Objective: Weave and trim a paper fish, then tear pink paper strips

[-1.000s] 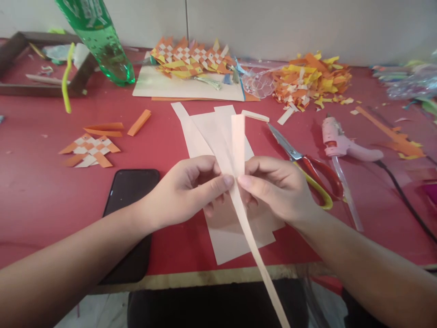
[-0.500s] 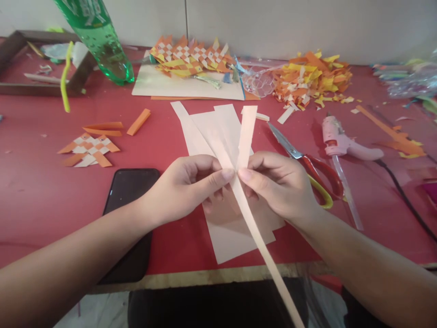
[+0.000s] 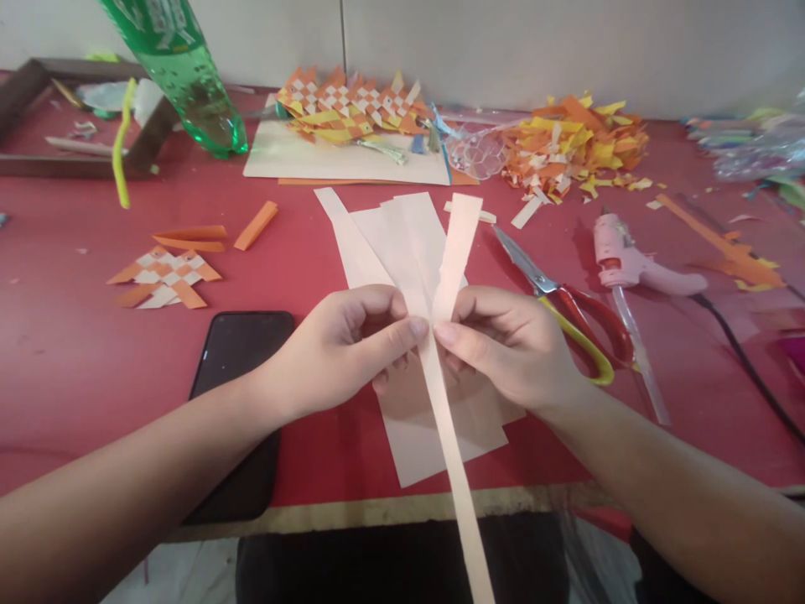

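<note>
Between thumb and fingers, my left hand [image 3: 368, 340] pinches a long white paper strip [image 3: 448, 424] that runs down past the table's front edge. My right hand [image 3: 506, 335] is closed on the strip's short upper part [image 3: 458, 243], which stands up and leans right. Both thumbs nearly meet where the two parts spread in a V. Beneath the hands lie several white paper sheets [image 3: 428, 457], and another narrow strip end [image 3: 333, 205] shows at their upper left. The fingers behind the paper are partly hidden.
Scissors [image 3: 553, 294] and a pink glue gun [image 3: 629, 260] lie right. Left are a phone [image 3: 242, 352] and a woven paper fish [image 3: 167, 273]. Behind stand a green bottle [image 3: 194, 92], more woven fish [image 3: 352, 105] and an orange-yellow paper heap [image 3: 572, 143].
The long lower part of the strip has swung left and its upper end leans further right. Both hands have shifted only slightly, keeping their pinch.
</note>
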A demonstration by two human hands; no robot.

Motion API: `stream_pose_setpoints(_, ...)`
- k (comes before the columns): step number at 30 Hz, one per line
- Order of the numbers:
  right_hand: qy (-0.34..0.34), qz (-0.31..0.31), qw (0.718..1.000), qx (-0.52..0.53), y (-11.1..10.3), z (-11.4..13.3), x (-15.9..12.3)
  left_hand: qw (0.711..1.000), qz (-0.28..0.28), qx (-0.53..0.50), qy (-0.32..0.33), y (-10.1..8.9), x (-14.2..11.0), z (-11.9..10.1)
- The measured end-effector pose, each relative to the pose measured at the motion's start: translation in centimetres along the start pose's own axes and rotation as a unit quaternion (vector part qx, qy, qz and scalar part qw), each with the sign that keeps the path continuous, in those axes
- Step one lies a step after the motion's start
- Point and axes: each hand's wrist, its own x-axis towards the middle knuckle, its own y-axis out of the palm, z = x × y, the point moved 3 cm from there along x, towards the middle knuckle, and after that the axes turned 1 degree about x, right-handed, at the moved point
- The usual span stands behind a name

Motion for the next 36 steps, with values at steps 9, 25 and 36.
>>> stream_pose_setpoints(9, -0.001, -0.015, 1.000, -0.011, 0.00, -0.03, 0.09, 1.000, -0.021, -0.014, -0.005, -0.06, 0.06, -0.04)
stream_pose_setpoints(25, 0.033, 0.019, 0.999, 0.036, 0.05, -0.12, -0.02, 1.000, 0.021, -0.019, 0.002, 0.14, -0.10, -0.05)
stream_pose_setpoints(36, 0.001, -0.002, 1.000, 0.020, -0.01, 0.05, 0.12, 1.000, -0.010, -0.023, 0.016, -0.04, -0.02, 0.06)
